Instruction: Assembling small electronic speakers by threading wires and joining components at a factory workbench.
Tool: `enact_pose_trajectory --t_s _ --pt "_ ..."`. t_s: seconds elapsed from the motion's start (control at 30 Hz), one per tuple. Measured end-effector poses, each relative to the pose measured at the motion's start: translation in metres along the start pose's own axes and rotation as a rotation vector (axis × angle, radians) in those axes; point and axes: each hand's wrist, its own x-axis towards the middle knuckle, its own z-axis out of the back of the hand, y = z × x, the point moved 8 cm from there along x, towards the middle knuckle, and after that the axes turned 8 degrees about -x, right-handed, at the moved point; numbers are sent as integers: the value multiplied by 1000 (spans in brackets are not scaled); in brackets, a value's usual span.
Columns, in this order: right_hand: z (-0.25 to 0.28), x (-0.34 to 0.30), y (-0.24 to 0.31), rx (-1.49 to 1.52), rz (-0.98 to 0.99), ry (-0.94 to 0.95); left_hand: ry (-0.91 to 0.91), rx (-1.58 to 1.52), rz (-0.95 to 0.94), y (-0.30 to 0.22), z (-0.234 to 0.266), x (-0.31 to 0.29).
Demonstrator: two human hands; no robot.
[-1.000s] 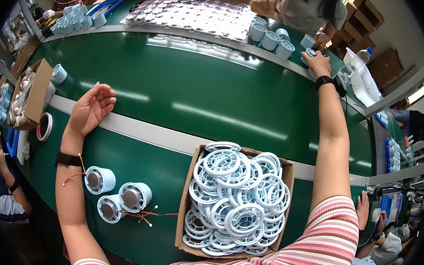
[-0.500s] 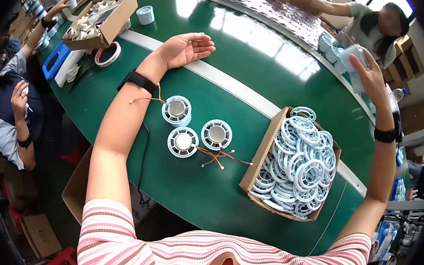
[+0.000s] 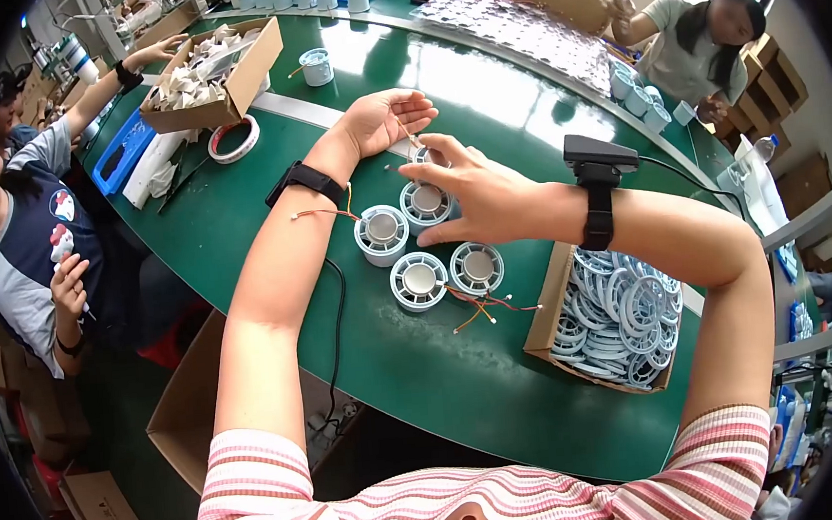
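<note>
My right hand [image 3: 484, 194] reaches in from the right, its thumb and fingers curved around a light-blue cup-shaped housing [image 3: 427, 200] with a spoked rim and silver centre. Behind it, partly covered by the fingers, is another light-blue part [image 3: 422, 156]. My left hand [image 3: 389, 122] is at the pale strip of the table, palm turned inward, fingers stretched out and holding nothing. A thin orange wire [image 3: 404, 129] runs close to its fingers. Three similar housings stand nearby: one at the left [image 3: 382, 233], one in front [image 3: 419, 280] and one at the right [image 3: 476, 268], with thin wires trailing.
A cardboard box [image 3: 538, 324] full of light-blue rings [image 3: 626, 317] stands at the right. Farther left are a tape roll [image 3: 234, 140], a box of white scraps [image 3: 259, 67] and a single cup [image 3: 317, 67]. A black cable [image 3: 338, 344] crosses the table's near edge. Co-workers sit around.
My right hand has swung from the far right, where it held up a light-blue part, to the housings beside my left hand. The left hand remains open. The whole view has shifted.
</note>
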Motion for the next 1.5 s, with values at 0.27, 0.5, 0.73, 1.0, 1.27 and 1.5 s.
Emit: enact_pose_trajectory --t_s 0.27,0.5,0.73,1.0,1.27,1.5 --pt "36 -35 -27 171 34 -35 -9 73 -59 -6 1 -6" --pt "95 -152 -116 -78 -297 -345 -309 682 -645 -71 32 -7" --pt "94 -358 -317 -262 -1131 -412 -829 621 -822 -98 108 -11" --pt "61 -499 -478 -429 -1559 -224 -413 793 -670 -103 126 12" --pt "54 -499 -535 -344 -1564 -231 -317 832 -423 -89 99 -3" --pt "50 -493 -579 -298 -1506 -158 -494 513 -521 -130 172 -24"
